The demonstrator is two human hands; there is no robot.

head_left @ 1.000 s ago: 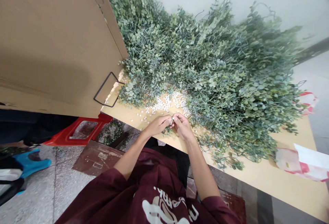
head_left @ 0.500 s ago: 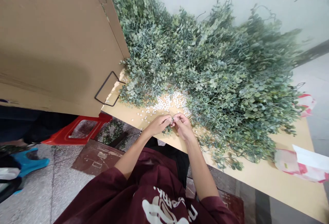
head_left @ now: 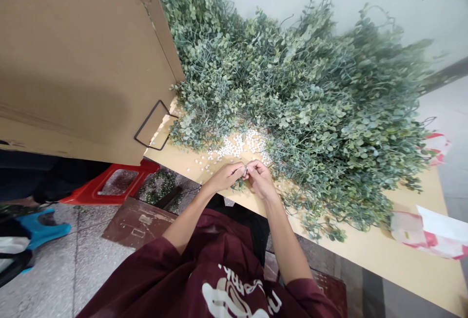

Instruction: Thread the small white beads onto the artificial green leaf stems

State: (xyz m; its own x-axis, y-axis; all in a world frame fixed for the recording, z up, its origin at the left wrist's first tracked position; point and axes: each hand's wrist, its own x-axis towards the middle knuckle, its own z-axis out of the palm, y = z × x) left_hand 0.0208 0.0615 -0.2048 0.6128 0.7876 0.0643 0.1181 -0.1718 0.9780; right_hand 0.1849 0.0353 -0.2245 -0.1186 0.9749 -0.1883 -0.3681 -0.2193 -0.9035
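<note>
Between pinched fingers, tiny pale piece

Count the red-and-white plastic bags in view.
2 bags: one past the foliage, one on the right end of the tabletop. Others may be hidden under the foliage.

Soft, even light casts a broad shadow on the tan cardboard panel, and the far green leafy sprays blur toward the warped frame edge.

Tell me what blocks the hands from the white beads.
Nothing visible: the left hand and right hand lie just short of the white beads, with only tan board and a few stray beads between.
</note>
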